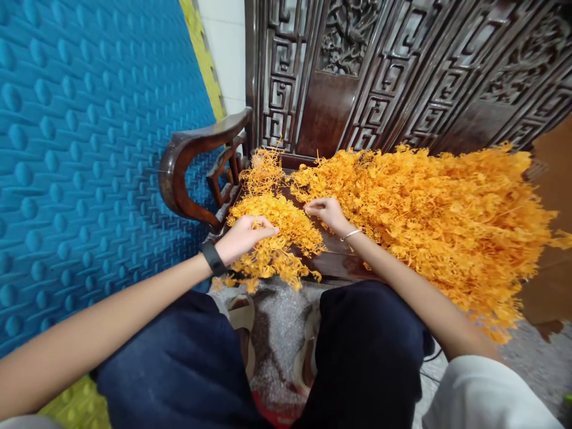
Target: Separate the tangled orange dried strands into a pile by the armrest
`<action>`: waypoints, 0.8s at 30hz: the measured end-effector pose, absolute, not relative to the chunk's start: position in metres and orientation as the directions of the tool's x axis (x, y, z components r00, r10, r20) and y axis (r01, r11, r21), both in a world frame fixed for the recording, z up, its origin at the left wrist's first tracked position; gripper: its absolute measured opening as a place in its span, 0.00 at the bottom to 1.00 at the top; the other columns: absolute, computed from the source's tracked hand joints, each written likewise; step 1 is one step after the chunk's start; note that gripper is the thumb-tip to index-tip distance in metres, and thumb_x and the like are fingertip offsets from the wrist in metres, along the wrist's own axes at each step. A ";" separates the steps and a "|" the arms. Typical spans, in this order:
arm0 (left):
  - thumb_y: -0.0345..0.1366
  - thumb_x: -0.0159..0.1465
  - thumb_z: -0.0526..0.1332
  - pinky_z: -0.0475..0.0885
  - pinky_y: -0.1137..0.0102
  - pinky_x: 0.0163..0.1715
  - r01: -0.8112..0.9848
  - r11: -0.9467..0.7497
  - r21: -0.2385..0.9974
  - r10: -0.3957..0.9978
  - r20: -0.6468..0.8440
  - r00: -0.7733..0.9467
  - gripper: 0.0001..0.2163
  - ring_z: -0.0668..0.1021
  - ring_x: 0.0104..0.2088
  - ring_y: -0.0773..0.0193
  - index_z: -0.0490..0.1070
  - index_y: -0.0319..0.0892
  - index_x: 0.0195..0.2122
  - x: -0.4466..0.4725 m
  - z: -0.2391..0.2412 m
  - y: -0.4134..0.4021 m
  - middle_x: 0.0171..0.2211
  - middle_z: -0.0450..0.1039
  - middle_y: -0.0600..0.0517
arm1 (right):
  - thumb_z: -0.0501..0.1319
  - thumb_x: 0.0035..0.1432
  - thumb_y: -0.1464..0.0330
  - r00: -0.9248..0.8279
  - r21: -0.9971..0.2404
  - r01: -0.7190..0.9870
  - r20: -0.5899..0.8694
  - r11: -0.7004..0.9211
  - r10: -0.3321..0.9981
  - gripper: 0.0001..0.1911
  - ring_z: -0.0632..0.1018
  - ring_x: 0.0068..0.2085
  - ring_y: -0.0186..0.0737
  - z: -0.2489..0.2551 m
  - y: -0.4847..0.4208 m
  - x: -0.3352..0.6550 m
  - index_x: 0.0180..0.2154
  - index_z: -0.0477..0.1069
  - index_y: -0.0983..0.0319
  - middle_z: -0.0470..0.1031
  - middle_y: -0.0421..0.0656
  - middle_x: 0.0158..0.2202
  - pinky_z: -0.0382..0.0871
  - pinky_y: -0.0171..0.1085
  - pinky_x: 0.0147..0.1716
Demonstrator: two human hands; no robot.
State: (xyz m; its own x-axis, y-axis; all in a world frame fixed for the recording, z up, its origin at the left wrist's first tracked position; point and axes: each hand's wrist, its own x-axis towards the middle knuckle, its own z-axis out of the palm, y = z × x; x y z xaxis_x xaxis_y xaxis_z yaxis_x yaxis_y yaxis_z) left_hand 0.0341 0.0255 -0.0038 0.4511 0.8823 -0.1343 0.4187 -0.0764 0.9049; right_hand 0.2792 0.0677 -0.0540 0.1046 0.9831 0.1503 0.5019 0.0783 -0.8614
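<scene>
My left hand point(249, 236), with a black band at its wrist, is closed above a small heap of orange artificial flower sprigs point(279, 214). Thumb and fingertips are pinched together, and orange bits show between the fingers. To its right, my right hand point(327, 212), wearing a thin bangle, holds a pinch over the gap beside a far larger pile of the same orange sprigs point(424, 220). Whatever lies between its fingertips is too small to make out. A thinner, stringier orange clump point(266, 167) sits behind the small heap.
The sprigs rest on a dark wooden bench point(337, 259) with a curved armrest point(172, 173) at left and a carved backrest point(330, 113) behind. Blue foam matting point(102, 149) stands along the left. A cardboard box point(552, 280) is at far right. My knees are close to the bench front.
</scene>
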 end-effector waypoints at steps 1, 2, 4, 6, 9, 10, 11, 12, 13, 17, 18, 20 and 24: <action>0.44 0.54 0.61 0.47 0.74 0.16 0.428 -0.071 0.901 0.875 -0.149 0.460 0.12 0.55 0.15 0.75 0.69 0.39 0.26 0.031 -0.004 0.027 0.15 0.55 0.60 | 0.65 0.40 0.66 0.067 -0.828 0.556 0.130 0.071 0.989 0.07 0.70 0.26 0.34 -0.057 0.067 0.280 0.23 0.72 0.64 0.74 0.42 0.23 0.64 0.36 0.30; 0.45 0.54 0.62 0.47 0.74 0.15 0.440 -0.061 0.896 0.867 -0.170 0.468 0.13 0.55 0.14 0.75 0.69 0.39 0.26 0.028 -0.004 0.028 0.15 0.55 0.60 | 0.64 0.40 0.67 0.049 -0.804 0.591 0.112 0.061 0.993 0.06 0.69 0.25 0.33 -0.059 0.067 0.281 0.22 0.72 0.64 0.73 0.41 0.22 0.63 0.35 0.29; 0.47 0.54 0.62 0.47 0.74 0.14 0.469 -0.020 0.883 0.846 -0.235 0.479 0.14 0.56 0.13 0.75 0.68 0.40 0.25 0.023 -0.002 0.029 0.13 0.53 0.60 | 0.63 0.40 0.71 0.062 -0.794 0.606 0.091 0.035 0.994 0.03 0.68 0.23 0.32 -0.064 0.066 0.283 0.23 0.72 0.64 0.70 0.39 0.19 0.62 0.34 0.27; 0.46 0.55 0.61 0.51 0.75 0.13 0.474 0.014 0.881 0.834 -0.272 0.481 0.14 0.57 0.13 0.75 0.68 0.40 0.24 0.020 0.001 0.029 0.14 0.54 0.60 | 0.62 0.40 0.73 0.082 -0.789 0.614 0.083 0.015 0.993 0.04 0.68 0.22 0.31 -0.067 0.066 0.284 0.25 0.72 0.64 0.69 0.38 0.19 0.61 0.34 0.27; 0.44 0.55 0.61 0.56 0.76 0.14 0.431 0.034 0.901 0.830 -0.266 0.490 0.12 0.59 0.15 0.75 0.69 0.39 0.24 0.018 0.005 0.029 0.18 0.58 0.58 | 0.63 0.40 0.73 0.117 -0.787 0.616 0.087 -0.004 0.989 0.04 0.68 0.23 0.31 -0.068 0.065 0.284 0.25 0.69 0.65 0.70 0.39 0.21 0.62 0.34 0.27; 0.43 0.55 0.62 0.57 0.77 0.14 0.418 0.045 0.907 0.829 -0.267 0.491 0.12 0.61 0.16 0.75 0.69 0.38 0.25 0.018 0.006 0.029 0.20 0.59 0.57 | 0.63 0.41 0.73 0.124 -0.787 0.617 0.091 -0.004 0.988 0.05 0.68 0.24 0.31 -0.067 0.064 0.283 0.25 0.69 0.65 0.70 0.40 0.22 0.62 0.34 0.28; 0.42 0.55 0.62 0.58 0.77 0.14 0.410 0.058 0.910 0.828 -0.273 0.490 0.11 0.62 0.17 0.75 0.69 0.38 0.25 0.019 0.007 0.029 0.22 0.61 0.57 | 0.63 0.41 0.73 0.129 -0.787 0.617 0.100 -0.001 0.987 0.05 0.68 0.25 0.31 -0.066 0.064 0.282 0.25 0.69 0.65 0.71 0.40 0.24 0.63 0.34 0.28; 0.42 0.55 0.62 0.59 0.78 0.14 0.401 0.074 0.913 0.829 -0.280 0.484 0.11 0.62 0.17 0.75 0.69 0.38 0.25 0.019 0.007 0.029 0.23 0.62 0.56 | 0.63 0.42 0.72 0.133 -0.787 0.618 0.113 0.007 0.985 0.05 0.68 0.25 0.31 -0.063 0.062 0.280 0.26 0.69 0.65 0.71 0.40 0.25 0.63 0.34 0.29; 0.41 0.56 0.62 0.60 0.78 0.14 0.390 0.094 0.916 0.830 -0.288 0.477 0.10 0.63 0.17 0.76 0.69 0.38 0.26 0.020 0.008 0.029 0.23 0.62 0.56 | 0.62 0.43 0.72 0.131 -0.789 0.614 0.125 0.018 0.983 0.05 0.69 0.26 0.31 -0.059 0.061 0.277 0.27 0.69 0.65 0.72 0.41 0.26 0.64 0.34 0.30; 0.38 0.57 0.61 0.61 0.77 0.12 0.329 0.162 0.930 0.811 -0.316 0.492 0.08 0.66 0.15 0.75 0.67 0.39 0.26 0.022 0.008 0.029 0.21 0.59 0.57 | 0.62 0.47 0.68 -0.048 -0.847 0.511 0.140 0.145 0.989 0.06 0.70 0.28 0.32 -0.034 0.047 0.258 0.28 0.69 0.65 0.72 0.41 0.27 0.64 0.35 0.31; 0.38 0.57 0.61 0.61 0.77 0.12 0.317 0.175 0.932 0.803 -0.321 0.501 0.08 0.67 0.14 0.74 0.66 0.39 0.26 0.022 0.008 0.029 0.19 0.57 0.58 | 0.62 0.48 0.67 -0.138 -0.862 0.468 0.145 0.193 0.980 0.07 0.70 0.28 0.32 -0.025 0.041 0.251 0.27 0.69 0.65 0.71 0.41 0.27 0.64 0.35 0.32; 0.37 0.58 0.61 0.61 0.76 0.11 0.302 0.192 0.934 0.793 -0.329 0.513 0.08 0.68 0.14 0.72 0.64 0.40 0.25 0.023 0.008 0.029 0.18 0.55 0.59 | 0.60 0.52 0.63 -0.307 -0.878 0.390 0.163 0.279 0.938 0.11 0.70 0.28 0.31 -0.009 0.027 0.236 0.25 0.69 0.65 0.70 0.40 0.25 0.64 0.34 0.31; 0.34 0.60 0.58 0.64 0.76 0.12 0.277 0.228 0.934 0.784 -0.344 0.516 0.07 0.70 0.15 0.72 0.65 0.39 0.26 0.026 0.011 0.026 0.19 0.61 0.57 | 0.59 0.53 0.59 -0.474 -0.845 0.381 0.169 0.374 0.864 0.15 0.68 0.26 0.29 0.009 0.004 0.210 0.27 0.69 0.65 0.67 0.38 0.23 0.62 0.32 0.28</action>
State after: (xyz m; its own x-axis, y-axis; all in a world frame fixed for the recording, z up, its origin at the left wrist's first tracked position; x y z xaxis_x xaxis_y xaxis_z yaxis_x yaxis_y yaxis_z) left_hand 0.0262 0.0264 0.0109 0.5158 0.7845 -0.3443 0.2768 0.2278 0.9336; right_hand 0.2101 0.0040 0.0090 -0.4739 0.8643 0.1688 0.3812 0.3741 -0.8454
